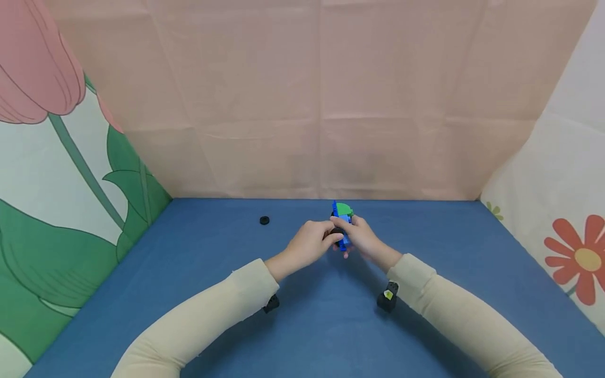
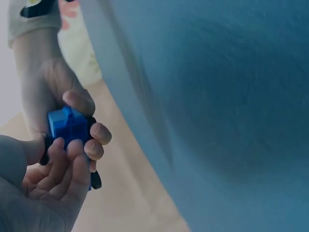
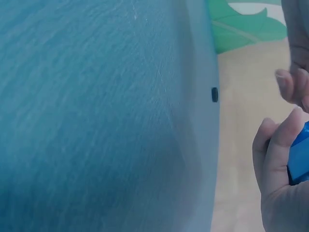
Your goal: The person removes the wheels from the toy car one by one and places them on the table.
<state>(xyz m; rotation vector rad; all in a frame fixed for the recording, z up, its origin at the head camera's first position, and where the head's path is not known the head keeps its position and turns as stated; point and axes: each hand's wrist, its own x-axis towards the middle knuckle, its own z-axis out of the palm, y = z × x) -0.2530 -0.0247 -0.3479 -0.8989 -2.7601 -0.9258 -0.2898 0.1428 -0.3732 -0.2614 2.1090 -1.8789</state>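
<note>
A small blue toy car with a green top piece and black wheels is held up between both hands. My right hand grips the car's body, its fingers wrapped along the side. At the near end of the car, my left hand pinches a black wheel with thumb and fingers. The left wrist view shows the blue end of the car, with left fingertips against it. In the right wrist view the car is cut off by the frame edge.
A loose black wheel lies on the blue table, left of the hands near the back edge. Behind the table hangs a beige cloth. Floral-printed cloths stand along the left and right sides.
</note>
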